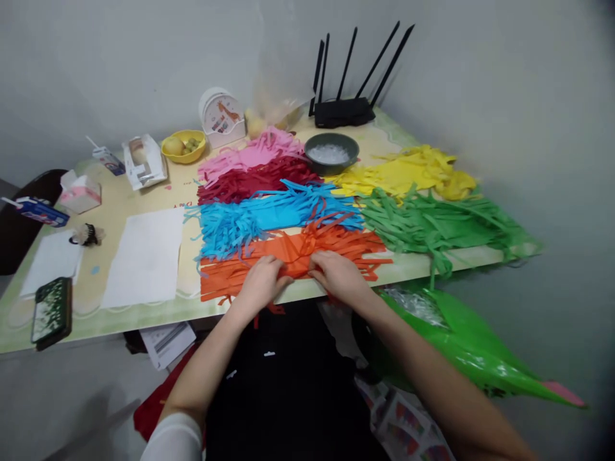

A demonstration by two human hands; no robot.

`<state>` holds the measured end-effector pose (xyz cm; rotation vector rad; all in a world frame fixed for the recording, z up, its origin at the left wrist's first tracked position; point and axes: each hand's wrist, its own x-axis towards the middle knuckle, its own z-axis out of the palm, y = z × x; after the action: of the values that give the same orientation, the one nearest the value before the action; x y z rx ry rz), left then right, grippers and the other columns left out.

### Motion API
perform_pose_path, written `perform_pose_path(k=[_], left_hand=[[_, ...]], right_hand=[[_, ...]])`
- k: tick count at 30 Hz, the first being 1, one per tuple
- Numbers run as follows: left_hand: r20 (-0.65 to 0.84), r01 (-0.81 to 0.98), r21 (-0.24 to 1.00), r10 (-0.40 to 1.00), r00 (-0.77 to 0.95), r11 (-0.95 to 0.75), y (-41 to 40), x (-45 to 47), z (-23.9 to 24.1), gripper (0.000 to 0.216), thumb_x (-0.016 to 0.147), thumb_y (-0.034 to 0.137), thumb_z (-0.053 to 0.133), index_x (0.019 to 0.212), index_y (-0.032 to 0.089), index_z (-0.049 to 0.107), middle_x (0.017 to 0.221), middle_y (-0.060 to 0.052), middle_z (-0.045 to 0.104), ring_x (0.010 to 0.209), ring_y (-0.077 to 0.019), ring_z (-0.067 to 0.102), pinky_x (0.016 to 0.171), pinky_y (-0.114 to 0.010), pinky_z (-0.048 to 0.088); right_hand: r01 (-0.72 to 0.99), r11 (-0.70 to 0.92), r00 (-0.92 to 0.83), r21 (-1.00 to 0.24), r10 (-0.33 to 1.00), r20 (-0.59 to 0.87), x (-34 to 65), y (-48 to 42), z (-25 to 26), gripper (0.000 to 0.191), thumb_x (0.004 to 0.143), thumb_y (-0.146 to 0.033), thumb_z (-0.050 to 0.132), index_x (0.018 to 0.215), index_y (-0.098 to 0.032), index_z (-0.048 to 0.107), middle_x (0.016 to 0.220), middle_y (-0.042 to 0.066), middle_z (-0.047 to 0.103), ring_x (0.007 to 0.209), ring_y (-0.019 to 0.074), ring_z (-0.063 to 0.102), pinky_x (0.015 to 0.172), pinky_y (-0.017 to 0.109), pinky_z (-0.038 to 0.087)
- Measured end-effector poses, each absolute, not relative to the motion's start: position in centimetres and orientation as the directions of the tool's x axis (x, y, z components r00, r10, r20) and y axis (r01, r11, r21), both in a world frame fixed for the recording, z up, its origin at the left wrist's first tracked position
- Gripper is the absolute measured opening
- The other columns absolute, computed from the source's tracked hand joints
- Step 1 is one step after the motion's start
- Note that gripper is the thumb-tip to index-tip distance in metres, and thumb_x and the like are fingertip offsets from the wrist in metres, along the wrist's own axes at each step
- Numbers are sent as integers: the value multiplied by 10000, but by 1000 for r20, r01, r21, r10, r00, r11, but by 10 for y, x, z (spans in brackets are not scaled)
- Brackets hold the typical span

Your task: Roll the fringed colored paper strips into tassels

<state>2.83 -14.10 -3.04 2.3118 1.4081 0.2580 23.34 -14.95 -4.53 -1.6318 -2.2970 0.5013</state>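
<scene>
My left hand [262, 276] and my right hand [336, 272] pinch the middle of the orange fringed paper [293, 253], with my fingers closed tight on it. It lies at the front edge of the table [144, 314], right in front of me. I think it is best to squeeze only the middle and keep the thin strips flat, because they could tear. The blue fringed paper [269, 214] touches it on the far side, so there is little room there. The white sheet [144, 256] lies off to the left. The green plastic bag [461, 339] hangs low on my right.
</scene>
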Motion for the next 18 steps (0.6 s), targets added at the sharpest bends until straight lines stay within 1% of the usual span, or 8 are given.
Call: perform_pose_path(k=[4,6,12,15,18], left_hand=[[-60,760,554,894,443,-340,-139,24,-32,171,868,305,648,920,149,694,943,-99,681,915,-238,644,821,-341,495],[-61,749,577,897,438,-326,-138,23,-32,142,872,281,637,904,159,703,930,-90,687,895,-225,648,813,-330,493],[-101,773,538,885,455,-336,-137,25,-26,143,892,229,585,918,173,715,958,-81,694,933,-219,645,837,-313,482],[-98,768,528,873,478,-362,-138,25,-24,177,876,301,629,976,173,700,1003,-86,690,966,-228,637,844,-309,483],[-92,762,527,866,491,-376,-138,22,-25,204,874,332,638,990,173,690,1011,-86,687,973,-231,633,844,-311,483]], right_hand=[[835,282,-311,-472,950,17,235,-151,-47,50,835,-155,608,796,-185,598,837,51,648,833,217,594,711,300,411],[825,279,-311,-492,950,17,236,-151,-48,46,832,-168,615,799,-190,592,838,47,644,832,214,591,715,303,414],[800,255,-297,-543,955,10,240,-149,-53,57,824,-186,630,796,-195,581,830,41,642,833,209,596,727,306,423],[792,226,-276,-568,961,-3,242,-147,-54,38,832,-197,628,825,-192,591,840,39,657,826,208,608,720,308,427],[773,225,-291,-593,956,-17,243,-145,-53,39,842,-193,621,880,-194,619,901,40,684,861,201,621,762,308,441]])
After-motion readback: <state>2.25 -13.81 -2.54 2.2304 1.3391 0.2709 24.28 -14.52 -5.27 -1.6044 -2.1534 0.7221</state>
